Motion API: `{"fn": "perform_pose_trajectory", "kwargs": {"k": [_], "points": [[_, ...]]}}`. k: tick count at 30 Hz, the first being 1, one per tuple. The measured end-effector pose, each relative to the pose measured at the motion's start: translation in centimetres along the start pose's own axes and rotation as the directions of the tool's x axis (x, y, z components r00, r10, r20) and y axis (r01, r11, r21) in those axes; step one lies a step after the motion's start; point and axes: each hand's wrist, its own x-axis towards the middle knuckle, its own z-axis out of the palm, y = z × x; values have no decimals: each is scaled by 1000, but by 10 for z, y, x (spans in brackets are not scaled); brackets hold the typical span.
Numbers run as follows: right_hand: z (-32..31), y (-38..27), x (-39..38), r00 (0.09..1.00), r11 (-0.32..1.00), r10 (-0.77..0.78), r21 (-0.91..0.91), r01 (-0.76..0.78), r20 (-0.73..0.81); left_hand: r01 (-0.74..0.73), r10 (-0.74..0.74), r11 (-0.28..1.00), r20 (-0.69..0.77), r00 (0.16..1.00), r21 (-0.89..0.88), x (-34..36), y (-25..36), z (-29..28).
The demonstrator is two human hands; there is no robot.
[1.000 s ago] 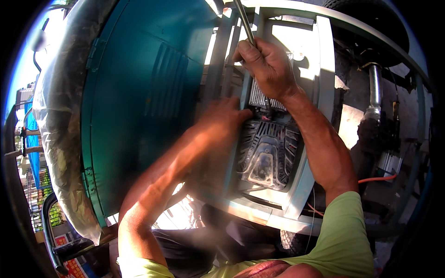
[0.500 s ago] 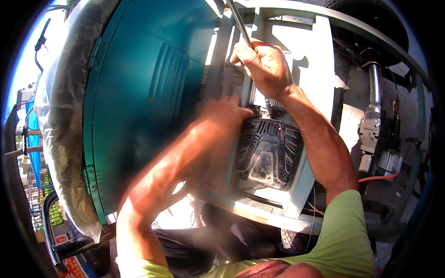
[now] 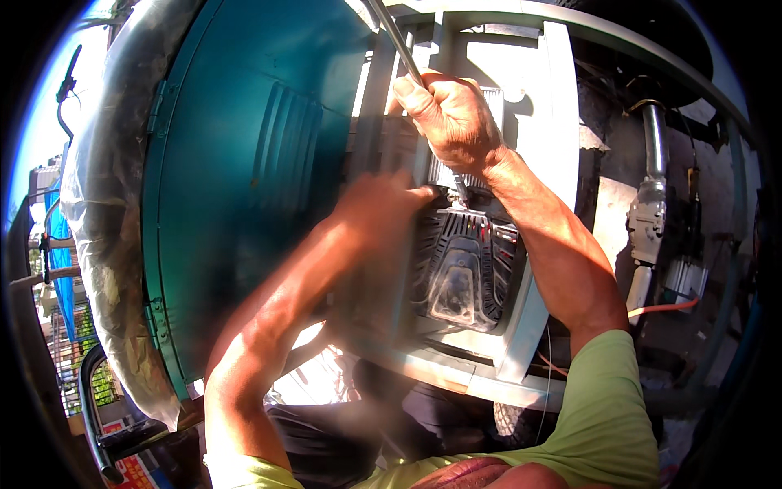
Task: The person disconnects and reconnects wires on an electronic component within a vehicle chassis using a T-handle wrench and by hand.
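My right hand (image 3: pixel 446 118) is closed round a long metal bar (image 3: pixel 393 37), which slants up toward the top of the view. Below it sits a finned metal unit (image 3: pixel 493 102), partly hidden by the hand, above a black vented plastic cover (image 3: pixel 456 277) inside the pale green-grey frame. My left hand (image 3: pixel 379 204) is low beside them, its thumb at a dark fitting (image 3: pixel 456 194) at the cover's upper end; its other fingers are blurred and dim, so what they hold cannot be told.
An open teal metal panel (image 3: pixel 220 163) with a plastic-wrapped pad (image 3: pixel 106 220) fills the left. The frame's rail (image 3: pixel 560 98) runs right of my hands. Beyond it are a silver cylinder (image 3: pixel 655 143), an orange hose (image 3: pixel 664 307) and a dark tyre (image 3: pixel 668 33). A handlebar (image 3: pixel 67 81) is far left.
My right hand and the bar have shifted left and slightly up across the last second. My left hand has edged slightly left and stays low by the fitting.
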Motion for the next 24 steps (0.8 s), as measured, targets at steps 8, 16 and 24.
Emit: {"fn": "perform_pose_trajectory", "kwargs": {"k": [8,16,24], "points": [[2,-3,0,1000,1000,8,1,-8,4,47,-62,966,51,997,256,-12,24,0],[1,1,2,987,988,-156,-30,155,-34,50,-56,997,101,993,56,-4,12,-7],[-1,6,-1,998,997,-68,-28,68,8,37,-26,987,78,997,-154,-4,0,9]]}}
